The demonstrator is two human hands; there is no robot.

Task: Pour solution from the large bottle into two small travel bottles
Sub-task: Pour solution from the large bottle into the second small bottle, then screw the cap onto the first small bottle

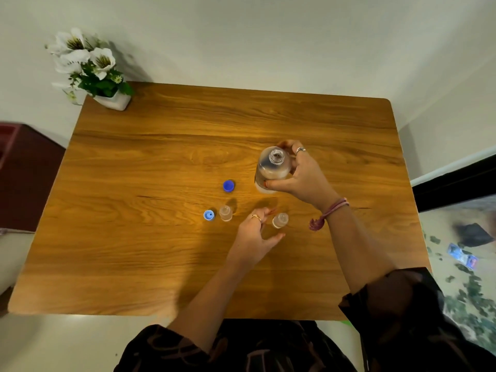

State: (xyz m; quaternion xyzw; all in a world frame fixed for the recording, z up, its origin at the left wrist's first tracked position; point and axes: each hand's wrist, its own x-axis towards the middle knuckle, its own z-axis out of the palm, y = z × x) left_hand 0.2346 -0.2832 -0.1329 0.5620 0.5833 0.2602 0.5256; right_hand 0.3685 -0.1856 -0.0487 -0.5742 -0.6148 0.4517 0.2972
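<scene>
Nearest: left hand (253,232) loose on the table (161,146), fingers half-curled, gripping nothing. Fingertips sit just beside one small bottle (280,220); touching or not, cannot tell.

That bottle stands upright, uncapped. Second small bottle (225,212) stands to its left, also open, a pale blue cap (209,215) just beside it. Fill level in either too faint to read.

Beyond: dark blue cap (228,186) lying alone.

Farthest: right hand (298,174) wrapped around the large bottle (273,167), upright, mouth open, solution inside. Base on the table or just above it; cannot tell.

Judgement: caps off, pour not begun. Next move calls for the left hand steadying the nearer small bottle, then a slow tilt, mouth over narrow neck. Spill risk is high.
</scene>
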